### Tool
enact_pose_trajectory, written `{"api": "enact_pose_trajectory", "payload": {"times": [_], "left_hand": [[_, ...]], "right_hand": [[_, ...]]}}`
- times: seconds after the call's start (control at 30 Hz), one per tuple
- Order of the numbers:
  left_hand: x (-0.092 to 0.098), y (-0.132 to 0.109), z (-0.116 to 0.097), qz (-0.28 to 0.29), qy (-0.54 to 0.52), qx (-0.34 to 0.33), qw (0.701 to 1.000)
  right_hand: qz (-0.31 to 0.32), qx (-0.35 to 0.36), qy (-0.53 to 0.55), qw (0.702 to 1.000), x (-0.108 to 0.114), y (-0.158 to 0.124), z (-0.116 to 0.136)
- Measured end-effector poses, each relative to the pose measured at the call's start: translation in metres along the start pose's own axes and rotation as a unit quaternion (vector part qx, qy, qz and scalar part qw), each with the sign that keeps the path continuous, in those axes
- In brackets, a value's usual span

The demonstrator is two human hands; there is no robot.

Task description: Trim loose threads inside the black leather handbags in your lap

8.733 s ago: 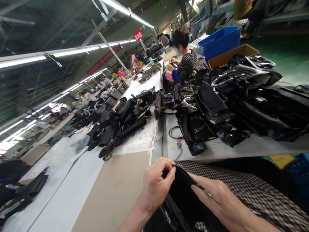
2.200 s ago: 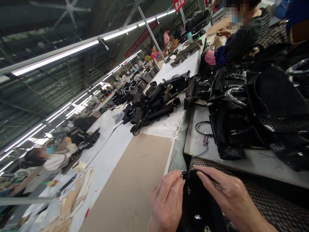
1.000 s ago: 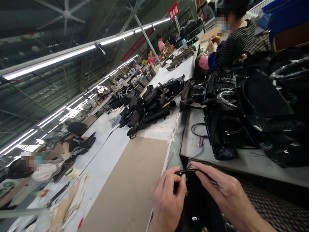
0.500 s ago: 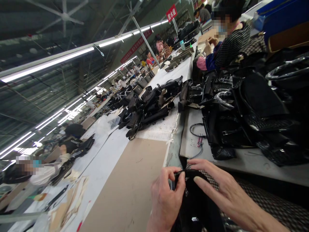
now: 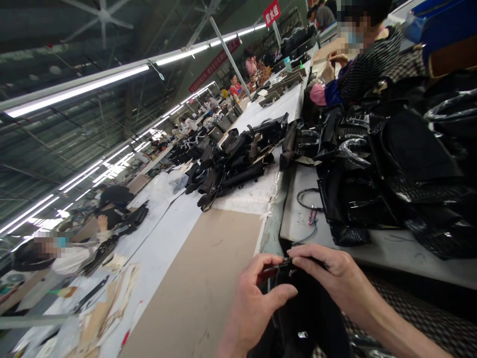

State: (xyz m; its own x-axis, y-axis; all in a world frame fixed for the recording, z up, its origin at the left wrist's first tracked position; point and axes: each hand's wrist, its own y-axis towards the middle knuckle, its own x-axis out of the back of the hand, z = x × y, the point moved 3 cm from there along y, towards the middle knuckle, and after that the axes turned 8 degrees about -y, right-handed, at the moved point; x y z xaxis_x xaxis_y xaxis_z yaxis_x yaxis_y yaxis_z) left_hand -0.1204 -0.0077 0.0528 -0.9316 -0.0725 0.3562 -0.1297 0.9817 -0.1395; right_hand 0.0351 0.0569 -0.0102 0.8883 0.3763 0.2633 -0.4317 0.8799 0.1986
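A black bag [image 5: 311, 318] with a small shiny metal piece on its front is close to me at the bottom. My left hand [image 5: 255, 303] holds the left part of its upper edge, index finger along the rim and thumb spread over the front. Right beside those fingertips, my right hand [image 5: 331, 273] pinches the same edge between thumb and fingers. What lies between the fingertips is too small and dark to make out. Checked woven fabric [image 5: 402, 318] shows under my right forearm.
Black bags [image 5: 238, 159] lie ahead on the white table, with more bags [image 5: 402, 164] heaped at right. A brown board [image 5: 197, 278] covers the near tabletop. A looped cord [image 5: 307, 199] rests by a pink-handled tool [image 5: 312, 216]. Co-workers sit right [image 5: 368, 64] and left [image 5: 74, 256].
My right hand has drawn left along the bag's edge and its fingers have closed in a pinch. My left thumb has come off the rim and now extends over the bag's front.
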Motion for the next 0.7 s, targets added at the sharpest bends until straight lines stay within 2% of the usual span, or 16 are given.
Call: {"api": "enact_pose_trajectory", "payload": {"times": [0.3, 0.53, 0.6, 0.7], "left_hand": [[0.002, 0.002, 0.011, 0.004, -0.023, 0.003, 1.0], [0.005, 0.005, 0.018, -0.027, -0.02, -0.029, 0.999], [0.008, 0.009, 0.021, -0.017, -0.033, -0.03, 0.999], [0.015, 0.017, 0.022, 0.031, -0.046, -0.034, 0.998]], "right_hand": [[-0.012, -0.018, -0.014, 1.0, -0.003, 0.0, 0.002], [0.008, -0.018, 0.007, 1.0, -0.006, 0.004, 0.0], [0.014, -0.026, 0.014, 0.999, -0.005, 0.003, 0.0], [0.021, -0.031, 0.012, 0.999, -0.007, 0.002, 0.002]]}}
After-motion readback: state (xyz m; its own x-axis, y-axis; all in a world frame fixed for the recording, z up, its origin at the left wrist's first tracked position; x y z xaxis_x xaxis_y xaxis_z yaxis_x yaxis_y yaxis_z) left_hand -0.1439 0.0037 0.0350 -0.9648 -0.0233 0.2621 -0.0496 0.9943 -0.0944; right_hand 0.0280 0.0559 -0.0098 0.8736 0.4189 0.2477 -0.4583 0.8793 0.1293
